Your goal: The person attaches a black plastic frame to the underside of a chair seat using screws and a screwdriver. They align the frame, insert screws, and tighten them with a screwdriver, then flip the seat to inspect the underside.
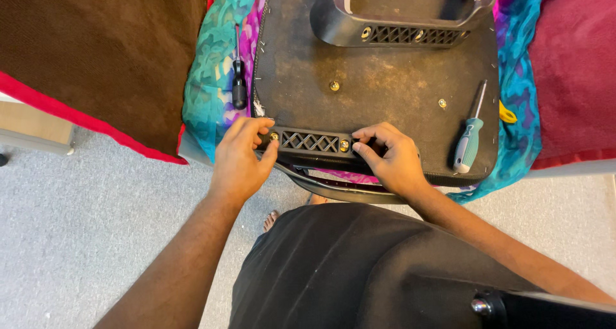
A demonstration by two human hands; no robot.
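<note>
Black lattice armrest bracket (312, 142): near edge of upturned seat base (385, 85). Left hand (240, 159) fingers curled on its left end; right hand (391, 159) pinching its right end. Teal-handled screwdriver (468, 140) lies right; black-handled screwdriver (239, 79) left, on colourful cloth (212, 79).

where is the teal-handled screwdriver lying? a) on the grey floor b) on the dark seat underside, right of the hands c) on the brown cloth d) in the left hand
b: the teal-handled screwdriver lies on the dark seat underside, just right of the right hand; both that and the left hand grip the lattice bracket.
</note>
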